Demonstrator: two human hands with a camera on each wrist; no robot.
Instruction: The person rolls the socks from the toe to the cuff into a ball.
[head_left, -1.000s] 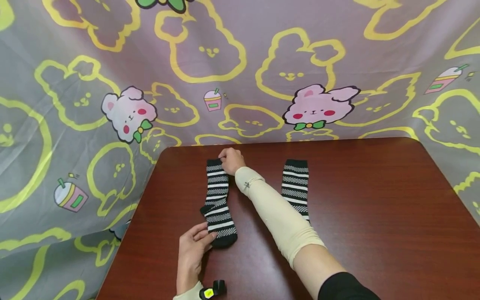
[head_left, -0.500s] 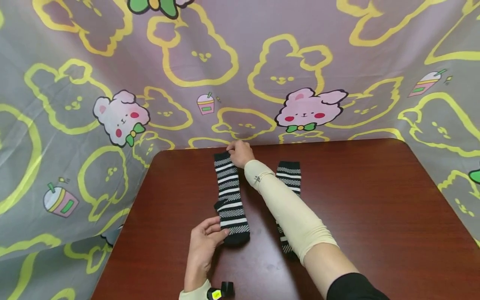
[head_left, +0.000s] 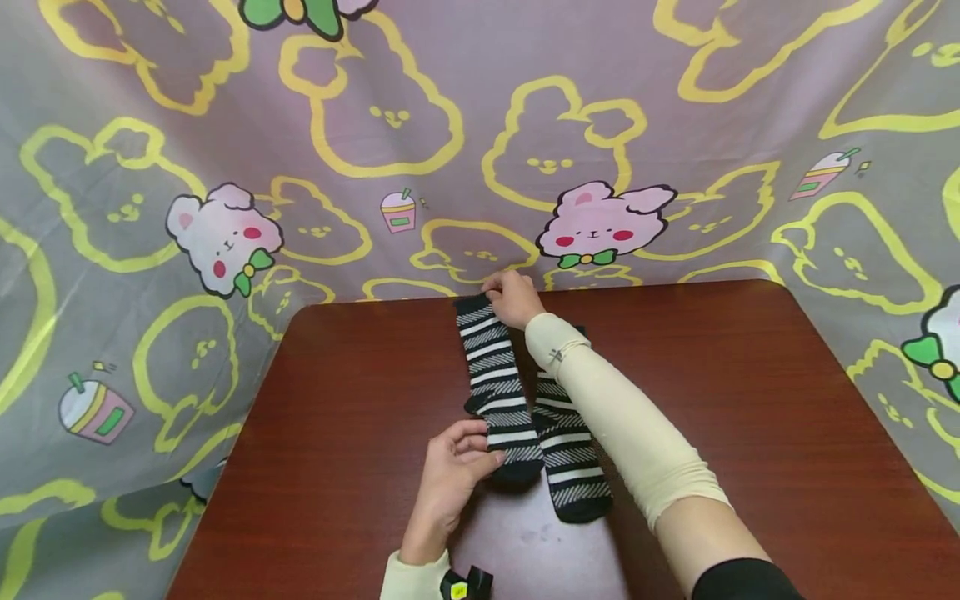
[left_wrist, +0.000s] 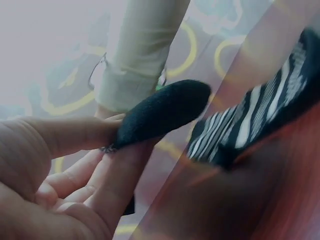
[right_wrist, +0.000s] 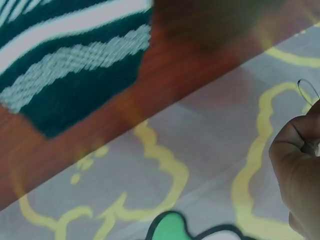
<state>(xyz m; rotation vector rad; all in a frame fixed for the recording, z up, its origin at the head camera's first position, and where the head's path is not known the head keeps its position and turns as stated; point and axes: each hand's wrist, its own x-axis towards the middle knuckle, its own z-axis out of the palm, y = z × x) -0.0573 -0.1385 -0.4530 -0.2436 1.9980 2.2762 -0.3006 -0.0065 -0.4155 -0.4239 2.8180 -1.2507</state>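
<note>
A black sock with white and grey stripes (head_left: pixel 491 358) is stretched lengthwise between both hands, raised off the table. My left hand (head_left: pixel 453 471) pinches it near the black toe (left_wrist: pixel 165 110), thumb on top and fingers beneath. At the far end, my right hand (head_left: pixel 516 298) pinches a corner of the cuff. A matching striped sock (head_left: pixel 576 471) lies on the table just to the right, toe toward me. My right forearm covers part of its upper half. In the right wrist view, a dark cuff (right_wrist: pixel 85 100) appears at upper left, apart from the hand.
The brown wooden table (head_left: pixel 360 400) has rounded back corners. Behind it and at its sides hangs a patterned curtain (head_left: pixel 420 92) with yellow outlines and cartoon rabbits. A strapped black device (head_left: pixel 467 587) sits on the left wrist.
Both hands have carried the held sock rightward and lifted it, bringing it beside the other sock. The head view has shifted slightly, too. The second sock stays on the table.
</note>
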